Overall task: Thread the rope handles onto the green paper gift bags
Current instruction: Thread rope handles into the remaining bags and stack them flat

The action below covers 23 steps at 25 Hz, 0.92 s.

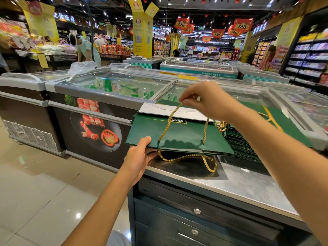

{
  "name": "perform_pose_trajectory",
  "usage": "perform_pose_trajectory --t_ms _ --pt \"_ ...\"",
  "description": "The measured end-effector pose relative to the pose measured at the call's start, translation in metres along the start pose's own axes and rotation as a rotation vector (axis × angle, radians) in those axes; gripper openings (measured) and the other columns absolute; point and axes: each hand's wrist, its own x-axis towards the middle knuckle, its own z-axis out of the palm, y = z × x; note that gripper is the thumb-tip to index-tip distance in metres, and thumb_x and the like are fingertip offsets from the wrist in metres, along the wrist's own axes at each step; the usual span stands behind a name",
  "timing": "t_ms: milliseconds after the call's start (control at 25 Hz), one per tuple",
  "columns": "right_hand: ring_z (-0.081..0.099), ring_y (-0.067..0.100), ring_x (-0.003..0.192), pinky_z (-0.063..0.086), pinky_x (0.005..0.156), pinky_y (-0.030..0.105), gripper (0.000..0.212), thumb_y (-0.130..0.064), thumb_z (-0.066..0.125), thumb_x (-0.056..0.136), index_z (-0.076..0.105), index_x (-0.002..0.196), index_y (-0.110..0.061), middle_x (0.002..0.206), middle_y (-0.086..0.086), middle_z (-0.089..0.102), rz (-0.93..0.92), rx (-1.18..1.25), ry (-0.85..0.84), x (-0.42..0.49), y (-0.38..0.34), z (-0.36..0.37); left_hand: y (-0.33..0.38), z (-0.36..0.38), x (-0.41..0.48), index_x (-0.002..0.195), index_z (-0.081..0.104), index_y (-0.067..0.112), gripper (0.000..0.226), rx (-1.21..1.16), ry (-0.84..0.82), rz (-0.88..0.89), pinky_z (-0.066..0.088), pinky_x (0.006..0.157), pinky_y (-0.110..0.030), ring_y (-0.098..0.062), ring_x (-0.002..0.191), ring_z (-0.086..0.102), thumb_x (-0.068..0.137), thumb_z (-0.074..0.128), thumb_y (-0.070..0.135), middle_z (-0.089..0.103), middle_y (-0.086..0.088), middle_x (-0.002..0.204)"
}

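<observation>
Gripped near edge of green gift bag (184,134) with left hand (140,155); pinched gold rope handle (169,120) with right hand (207,100), above and beyond its 2 holes.

Near right: steel counter top (248,183) over dark drawers (195,210). Left and beyond: glass-lidded chest freezers (113,84); the front panel (95,125) shows meat rolls and a tomato slice. Clear plastic bag (80,67) on a far lid. Far: yellow pillar (142,32), red banners (242,24), stocked shelves (308,57) right
</observation>
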Motion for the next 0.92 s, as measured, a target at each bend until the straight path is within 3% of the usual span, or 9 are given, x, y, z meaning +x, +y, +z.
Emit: perform_pose_trajectory --t_ms 120,200,280,400,560,720,840,920 --pt "0.063 0.012 0.112 0.050 0.102 0.038 0.027 -0.026 0.056 0.104 0.071 0.125 -0.018 0.125 -0.002 0.070 0.103 0.082 -0.014 -0.015 0.007 0.023 0.001 0.002 -0.002 0.107 0.066 0.011 0.023 0.006 0.013 0.012 0.054 0.094 -0.046 -0.024 0.084 0.073 0.105 0.044 0.014 0.076 -0.011 0.096" --pt "0.056 0.007 0.122 0.045 0.109 0.036 0.033 -0.032 0.055 0.103 0.066 0.133 -0.023 0.136 -0.007 0.064 0.110 0.159 -0.043 -0.026 0.001 0.033 0.002 0.002 -0.002 0.112 0.065 0.013 0.022 0.013 0.007 0.017 0.055 0.090 -0.045 -0.024 0.083 0.073 0.105 0.045 0.017 0.076 -0.011 0.098" --pt "0.049 0.004 0.129 0.040 0.114 0.031 0.048 -0.040 0.061 0.098 0.056 0.143 -0.026 0.146 -0.010 0.056 0.071 0.214 -0.188 -0.037 -0.013 0.043 0.005 0.003 -0.002 0.118 0.063 0.014 0.023 0.042 -0.005 0.028 0.055 0.090 -0.046 -0.026 0.087 0.073 0.104 0.046 0.020 0.076 -0.012 0.103" --pt "0.040 0.013 0.141 0.036 0.116 0.035 0.075 -0.044 0.069 0.091 0.035 0.156 -0.026 0.155 -0.006 0.043 -0.036 0.073 -0.307 -0.045 -0.031 0.063 0.014 0.009 -0.004 0.120 0.064 0.018 0.022 0.113 0.001 0.082 0.055 0.091 -0.045 -0.026 0.097 0.073 0.103 0.050 0.023 0.076 -0.008 0.104" --pt "0.043 0.025 0.138 0.040 0.107 0.044 0.073 -0.021 0.059 0.097 0.023 0.160 -0.027 0.158 -0.004 0.039 -0.063 -0.180 -0.043 -0.041 -0.037 0.071 0.026 0.023 -0.011 0.117 0.064 0.024 0.020 0.210 -0.025 0.203 0.057 0.091 -0.041 -0.021 0.100 0.073 0.101 0.055 0.031 0.077 -0.002 0.103" --pt "0.057 0.030 0.121 0.050 0.092 0.050 0.074 -0.002 0.053 0.094 0.031 0.159 -0.027 0.143 0.000 0.059 -0.089 -0.118 0.189 -0.043 -0.032 0.061 0.037 0.030 -0.008 0.118 0.066 0.015 0.048 0.320 -0.165 0.278 0.058 0.090 -0.036 -0.022 0.099 0.072 0.094 0.047 0.052 0.076 -0.008 0.105" --pt "0.067 0.017 0.105 0.054 0.083 0.034 0.067 0.005 0.053 0.094 0.043 0.153 -0.025 0.124 -0.008 0.070 -0.083 0.080 0.400 -0.044 -0.023 0.037 0.035 0.029 -0.002 0.122 0.064 0.013 0.050 0.316 -0.198 0.285 0.058 0.086 -0.035 -0.026 0.099 0.072 0.093 0.044 0.049 0.074 -0.010 0.109" --pt "0.059 0.000 0.070 0.044 0.061 0.020 0.047 0.004 0.051 0.099 0.055 0.139 -0.020 0.086 -0.025 0.065 -0.021 0.304 0.536 -0.043 -0.014 0.016 0.031 0.031 0.000 0.124 0.063 0.015 0.038 0.320 -0.165 0.257 0.058 0.088 -0.039 -0.029 0.099 0.072 0.100 0.052 0.042 0.074 -0.014 0.110"
